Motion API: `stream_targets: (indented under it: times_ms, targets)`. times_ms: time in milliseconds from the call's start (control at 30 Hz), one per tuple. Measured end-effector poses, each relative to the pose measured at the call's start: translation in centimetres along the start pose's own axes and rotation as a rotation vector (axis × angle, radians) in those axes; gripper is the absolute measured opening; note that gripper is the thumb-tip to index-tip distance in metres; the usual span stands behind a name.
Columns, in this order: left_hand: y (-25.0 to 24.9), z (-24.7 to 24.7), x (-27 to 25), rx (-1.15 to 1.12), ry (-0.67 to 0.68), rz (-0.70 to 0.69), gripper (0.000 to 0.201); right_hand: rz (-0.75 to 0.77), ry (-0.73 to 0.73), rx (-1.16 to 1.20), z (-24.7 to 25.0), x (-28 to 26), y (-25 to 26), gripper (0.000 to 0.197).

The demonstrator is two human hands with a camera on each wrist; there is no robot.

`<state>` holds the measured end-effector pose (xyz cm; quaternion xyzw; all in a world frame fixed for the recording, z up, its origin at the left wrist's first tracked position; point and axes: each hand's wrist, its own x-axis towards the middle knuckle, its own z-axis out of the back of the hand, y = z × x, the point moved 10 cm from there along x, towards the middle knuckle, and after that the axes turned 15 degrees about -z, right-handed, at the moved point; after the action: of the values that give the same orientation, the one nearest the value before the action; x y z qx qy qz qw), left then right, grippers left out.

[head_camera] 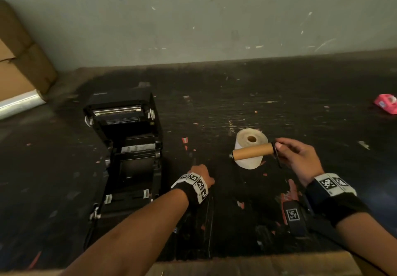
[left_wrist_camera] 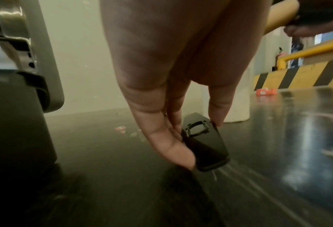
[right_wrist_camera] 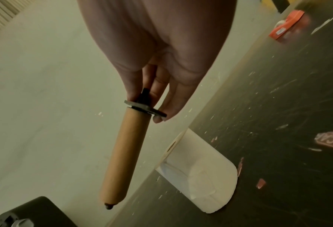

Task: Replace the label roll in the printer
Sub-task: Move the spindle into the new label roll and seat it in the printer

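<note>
The black label printer (head_camera: 126, 146) stands open at the left of the dark table, its roll bay empty; its side shows in the left wrist view (left_wrist_camera: 16, 107). A white label roll (head_camera: 250, 149) (right_wrist_camera: 200, 173) stands on end to the right. Above the roll, my right hand (head_camera: 279, 149) (right_wrist_camera: 148, 107) pinches the black flange end of a spindle that carries an empty brown cardboard core (head_camera: 253, 151) (right_wrist_camera: 126, 155). My left hand (head_camera: 200, 173) (left_wrist_camera: 200, 141) reaches down to the table beside the printer and pinches a small black plastic flange piece (left_wrist_camera: 208, 152).
A pink tape dispenser (head_camera: 386, 104) (right_wrist_camera: 285, 26) lies far right. Cardboard boxes (head_camera: 19, 65) lean at the back left against the grey wall (head_camera: 193, 18). A black strap with a marker tag (head_camera: 294, 217) lies near the table's wooden front edge (head_camera: 257, 263).
</note>
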<state>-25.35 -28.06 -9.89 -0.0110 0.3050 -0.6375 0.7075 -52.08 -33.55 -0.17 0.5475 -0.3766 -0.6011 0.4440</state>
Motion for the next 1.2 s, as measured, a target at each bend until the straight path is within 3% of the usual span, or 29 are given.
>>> stream_targets:
  times_ms: [133,267,367,433,500,633,833,1033,1200]
  targets:
    - [1.0,-0.8,-0.1,0.096,-0.053,0.018,0.042,0.019,0.090,-0.070,-1.9,1.0,0.4,0.019]
    - [1.4,-0.3,-0.5,0.058,-0.074,0.029,0.057,0.043,0.167,-0.077,-3.9,1.7,1.1,0.021]
    - [0.1,2.4,-0.3,-0.236,-0.193,-0.120,0.068,0.054,0.211,-0.070,-5.2,2.1,1.8,0.021]
    - [-1.3,3.9,-0.6,-0.528,-0.173,-0.245,0.079,0.059,0.241,-0.099,-6.0,2.2,2.1,0.020]
    - [-2.7,5.2,-1.2,-0.666,-0.163,-0.357,0.073,0.054,0.265,-0.113,-6.6,2.1,2.2,0.020]
    - [-4.2,7.2,-2.3,-0.544,-0.253,-0.480,0.043,0.046,0.315,-0.107,-7.6,1.0,2.5,0.022]
    - [-2.5,6.5,-2.4,-0.432,-0.268,-0.429,0.040,0.017,0.203,-0.070,-3.5,1.0,1.9,0.024]
    - [1.4,3.4,-1.5,-0.431,-0.179,-0.191,0.042,-0.133,0.044,0.033,3.8,2.2,-1.5,0.017]
    - [-0.3,0.5,-1.7,-0.239,-0.114,-0.171,0.035,-0.325,0.061,-0.134,3.4,3.1,-7.8,0.021]
